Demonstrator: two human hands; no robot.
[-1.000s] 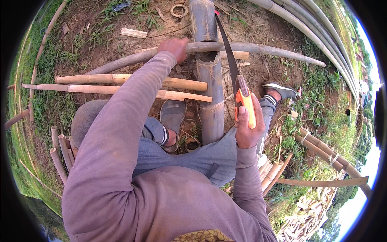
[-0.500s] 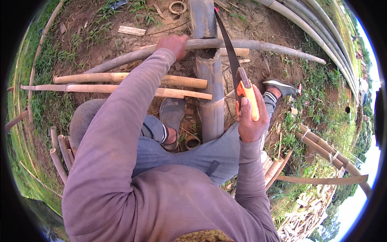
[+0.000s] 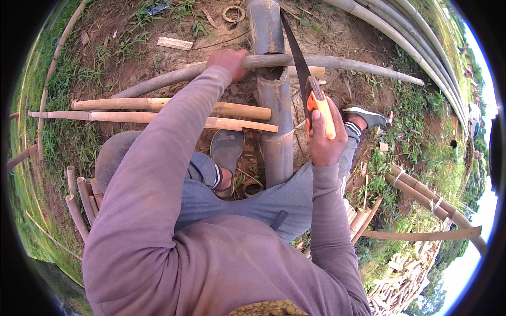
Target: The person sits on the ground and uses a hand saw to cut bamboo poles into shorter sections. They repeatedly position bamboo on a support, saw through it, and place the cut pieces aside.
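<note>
My right hand (image 3: 327,142) is closed around the orange handle of a handsaw (image 3: 298,55). The dark blade points away from me and crosses a long, thin grey bamboo pole (image 3: 342,63), to the right of my other hand. My left hand (image 3: 230,64) is wrapped round that same pole, just left of a thick grey bamboo trunk (image 3: 275,108). The pole lies across this trunk, where a notch is cut out of its upper side. Whether the blade's teeth bite into the pole is hard to see.
Two split pale bamboo lengths (image 3: 174,105) lie across my left side, ending at the trunk. Long poles (image 3: 400,37) rest at the far right. Short cut pieces (image 3: 84,195) stand behind my left knee. A bamboo ring (image 3: 233,14) lies on the dirt ahead.
My right hand has pushed the saw a little farther away from me. My left hand stays on the pole in nearly the same place.
</note>
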